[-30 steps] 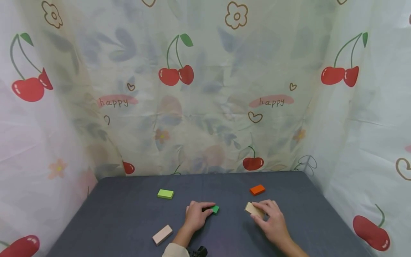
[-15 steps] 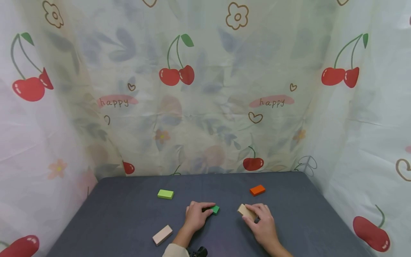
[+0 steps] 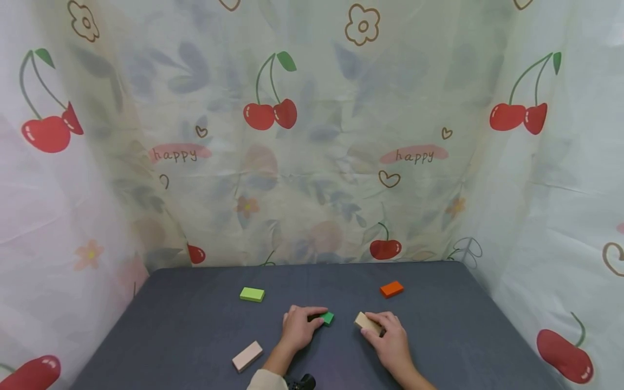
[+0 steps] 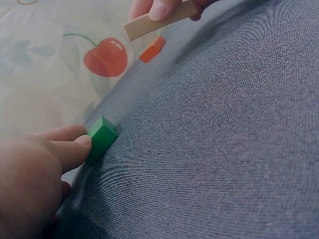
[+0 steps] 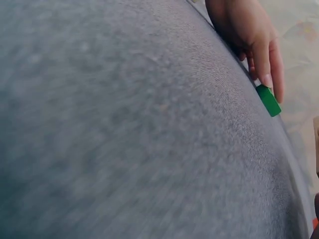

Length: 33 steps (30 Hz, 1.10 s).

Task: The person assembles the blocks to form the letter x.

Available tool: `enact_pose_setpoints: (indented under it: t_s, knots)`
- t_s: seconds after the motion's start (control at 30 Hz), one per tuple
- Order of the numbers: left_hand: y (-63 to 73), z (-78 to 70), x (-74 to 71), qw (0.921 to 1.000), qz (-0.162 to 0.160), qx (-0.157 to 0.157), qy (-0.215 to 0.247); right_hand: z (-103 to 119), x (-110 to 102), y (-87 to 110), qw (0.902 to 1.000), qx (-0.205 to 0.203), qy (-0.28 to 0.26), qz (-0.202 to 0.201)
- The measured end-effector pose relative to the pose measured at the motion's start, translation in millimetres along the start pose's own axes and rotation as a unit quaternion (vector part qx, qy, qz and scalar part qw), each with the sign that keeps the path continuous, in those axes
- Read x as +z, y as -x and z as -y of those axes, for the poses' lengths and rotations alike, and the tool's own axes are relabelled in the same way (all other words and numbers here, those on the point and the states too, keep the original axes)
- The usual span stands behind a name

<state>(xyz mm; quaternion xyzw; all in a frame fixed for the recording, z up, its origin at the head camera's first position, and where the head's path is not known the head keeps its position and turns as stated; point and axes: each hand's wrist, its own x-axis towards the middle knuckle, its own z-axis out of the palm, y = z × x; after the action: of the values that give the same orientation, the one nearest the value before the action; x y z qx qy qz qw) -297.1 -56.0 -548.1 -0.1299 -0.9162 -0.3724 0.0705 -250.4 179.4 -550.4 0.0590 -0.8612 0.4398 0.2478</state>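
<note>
My left hand (image 3: 297, 328) pinches a green block (image 3: 327, 318) between thumb and index finger, low at the dark table. In the left wrist view the green block (image 4: 102, 139) lies on the cloth, its far end sticking out past the fingertips. To the right, my right hand (image 3: 390, 342) grips a pale wooden block (image 3: 368, 323) between thumb and fingers. The left wrist view shows this wooden block (image 4: 159, 21) held above the cloth, one end pointing toward the green one. In the right wrist view only a sliver of the wooden block (image 5: 317, 144) shows at the right edge.
An orange block (image 3: 392, 289) lies behind my right hand. Back left on the dark table (image 3: 185, 314) is a lime-green block (image 3: 252, 294); a pale pink block (image 3: 247, 356) lies left of my left forearm. A cherry-print curtain (image 3: 312, 162) encloses the back and sides.
My right hand has moved left with the wooden block, nearer to the green block. The left hand keeps its pinch on the green block in the same place.
</note>
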Motion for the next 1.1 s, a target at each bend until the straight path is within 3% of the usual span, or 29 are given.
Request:
enact_pose_setpoints:
  t_s: [0.47,0.67,1.1]
  knots:
    - [-0.5,0.1,1.8,1.0,-0.004,-0.001,-0.002,-2.1,15.6,-8.1,0.9987,0.034,0.033,0.018]
    - [0.0,-1.2,0.9,1.0,-0.005,-0.003,-0.003,0.3,19.1,-11.6,0.9988,0.027,0.033,0.026]
    - [0.3,-0.6,1.9,0.9999,-0.006,-0.001,-0.014,7.6,25.6,-17.5,0.9946,0.024,0.042,0.092]
